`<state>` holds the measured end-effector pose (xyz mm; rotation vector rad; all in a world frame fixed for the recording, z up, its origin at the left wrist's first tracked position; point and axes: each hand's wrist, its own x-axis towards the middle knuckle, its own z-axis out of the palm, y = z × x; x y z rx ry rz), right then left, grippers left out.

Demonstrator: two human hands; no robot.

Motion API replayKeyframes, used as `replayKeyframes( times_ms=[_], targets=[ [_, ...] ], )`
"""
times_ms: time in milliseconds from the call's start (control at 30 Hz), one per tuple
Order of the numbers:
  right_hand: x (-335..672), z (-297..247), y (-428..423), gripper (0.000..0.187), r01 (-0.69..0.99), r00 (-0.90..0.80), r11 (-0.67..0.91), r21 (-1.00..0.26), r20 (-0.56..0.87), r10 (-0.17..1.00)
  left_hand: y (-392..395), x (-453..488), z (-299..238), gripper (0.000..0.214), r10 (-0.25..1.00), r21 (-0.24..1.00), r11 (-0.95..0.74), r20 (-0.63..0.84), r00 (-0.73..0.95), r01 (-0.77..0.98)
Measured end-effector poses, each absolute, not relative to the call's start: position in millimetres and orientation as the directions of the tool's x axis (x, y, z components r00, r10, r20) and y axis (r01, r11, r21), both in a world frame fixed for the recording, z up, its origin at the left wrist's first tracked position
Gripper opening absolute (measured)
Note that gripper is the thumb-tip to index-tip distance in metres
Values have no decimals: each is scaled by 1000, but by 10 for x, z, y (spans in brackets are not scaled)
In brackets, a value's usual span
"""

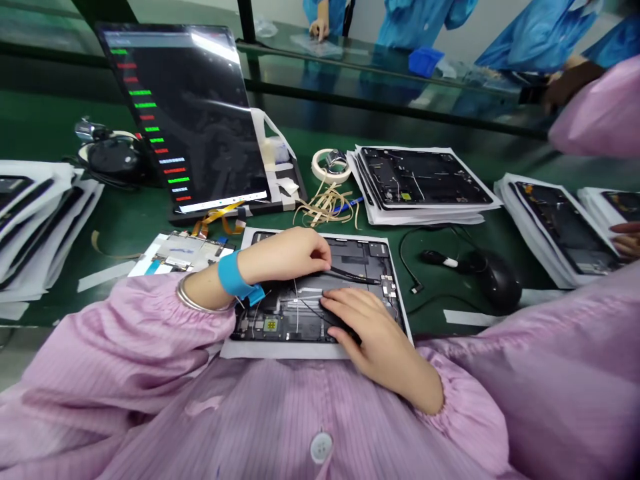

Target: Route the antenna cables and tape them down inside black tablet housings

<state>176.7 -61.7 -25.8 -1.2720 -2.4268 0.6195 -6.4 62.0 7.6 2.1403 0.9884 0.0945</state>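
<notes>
A shallow black tablet housing (280, 310), with parts and thin wires inside, lies on white paper (390, 353) in front of me. My left hand (293, 253), wearing a blue wrist strap (235, 277), reaches across its upper part with the fingers curled in a pinch. From those fingertips a thin black strip (356, 275) runs right to a small light connector board (389, 287). Whether the strip is a cable or a slim tool is unclear. My right hand (363, 323) rests with stretched fingers on the housing's lower right, over a dark area partly hidden by it.
Behind stands a screen (195, 120) with coloured text rows. Left of the housing lies a circuit board (185, 252) with orange ribbon cables. Tape (331, 167), rubber bands (325, 207), stacked housings (425, 177) and a mouse (495, 280) surround the workspace. A pink-sleeved person (600, 113) is at right.
</notes>
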Motion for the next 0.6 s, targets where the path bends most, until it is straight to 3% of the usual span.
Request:
replayKeyframes(
  times_ms=[200, 433, 600],
  targets=[
    [1822, -200, -582, 35, 653, -560, 504, -565, 88, 824, 613, -97, -21, 18, 693, 670, -440, -169, 700, 598],
    [2139, -235, -543, 20, 786, -96, 279, -552, 337, 937, 586, -109, -78, 28, 753, 728, -282, -236, 615, 625],
    [2224, -331, -547, 19, 785, -23, 207, -584, 308, 951, 532, -122, -65, 17, 767, 664, -326, -230, 599, 673]
  ],
)
